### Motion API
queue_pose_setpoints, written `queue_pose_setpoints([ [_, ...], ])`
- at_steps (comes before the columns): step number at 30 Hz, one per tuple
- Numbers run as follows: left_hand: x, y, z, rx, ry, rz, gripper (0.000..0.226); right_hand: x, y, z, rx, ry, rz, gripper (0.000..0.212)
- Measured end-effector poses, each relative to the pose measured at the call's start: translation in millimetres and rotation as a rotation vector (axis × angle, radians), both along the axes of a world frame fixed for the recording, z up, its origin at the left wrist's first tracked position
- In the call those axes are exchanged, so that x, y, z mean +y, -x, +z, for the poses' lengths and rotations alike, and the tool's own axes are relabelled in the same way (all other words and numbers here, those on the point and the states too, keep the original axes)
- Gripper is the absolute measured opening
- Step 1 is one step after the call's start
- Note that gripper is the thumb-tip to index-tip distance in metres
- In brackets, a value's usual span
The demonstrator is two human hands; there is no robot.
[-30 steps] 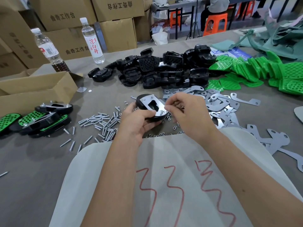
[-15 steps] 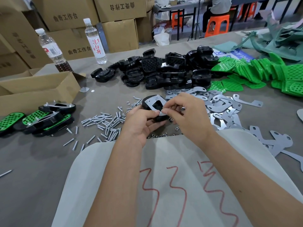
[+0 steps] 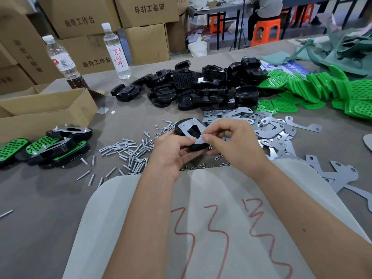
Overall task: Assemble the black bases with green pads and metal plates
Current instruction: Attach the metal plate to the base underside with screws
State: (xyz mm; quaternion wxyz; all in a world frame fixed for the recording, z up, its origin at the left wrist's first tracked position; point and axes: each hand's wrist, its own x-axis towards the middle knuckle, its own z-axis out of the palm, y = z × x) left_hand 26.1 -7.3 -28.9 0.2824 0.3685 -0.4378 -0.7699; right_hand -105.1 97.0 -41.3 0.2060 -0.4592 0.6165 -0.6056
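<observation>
A white sheet (image 3: pixel 201 228) marked in red is spread nearest, at 6 o'clock. Just beyond it a black base (image 3: pixel 196 147) topped with a metal plate (image 3: pixel 188 128) is held above the table (image 3: pixel 40 198): it is gripped by the left hand (image 3: pixel 171 152) with curled fingers, thumb on the plate, while the plate's near edge is pinched by the right hand (image 3: pixel 235 143) (thumb and forefinger pressed together). Screws (image 3: pixel 128 152) are scattered at 9 o'clock, loose plates (image 3: pixel 271 127) at 3 o'clock. Finished pieces (image 3: pixel 50 146) lie at 10 o'clock. Farther off, black bases (image 3: pixel 201 85) are heaped at 12 o'clock and green pads (image 3: pixel 322 89) at 2 o'clock.
</observation>
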Motion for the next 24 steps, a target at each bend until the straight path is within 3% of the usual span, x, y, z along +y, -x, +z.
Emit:
queue_pose_setpoints([
  [8, 0, 1, -2, -0.027, 0.048, 0.004, 0.03, 0, 2, 0, -0.098, -0.041, 0.022, 0.007],
  [18, 0, -1, -3, -0.008, 0.046, 0.001, 0.033, 0, 2, 0, 0.169, 0.035, -0.053, 0.01],
  [24, 0, 0, -3, -0.05, 0.064, -0.027, 0.035, 3, 13, 1, 0.191, -0.019, 0.092, 0.009],
])
